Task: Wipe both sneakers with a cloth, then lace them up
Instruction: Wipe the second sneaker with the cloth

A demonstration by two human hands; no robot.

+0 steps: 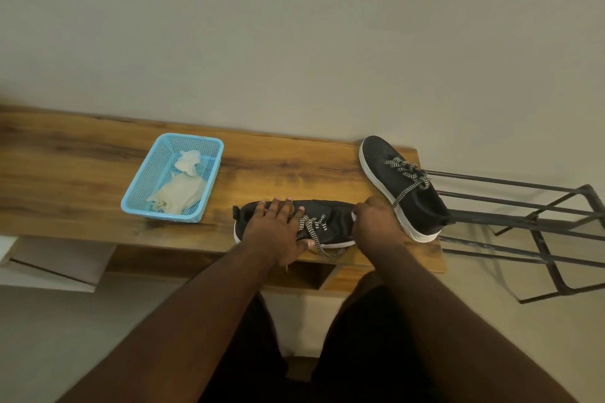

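A black sneaker with a white sole and checked laces lies on its side near the front edge of the wooden table, toe to the right. My left hand lies flat over its heel half, fingers straight, pressing it down. My right hand is curled over the toe, and a small white bit of cloth shows at its left edge. The second black sneaker stands laced at the table's right end, apart from both hands.
A blue plastic basket on the left of the table holds two crumpled pale cloths. A black metal rack stands right of the table. A wall runs behind the table.
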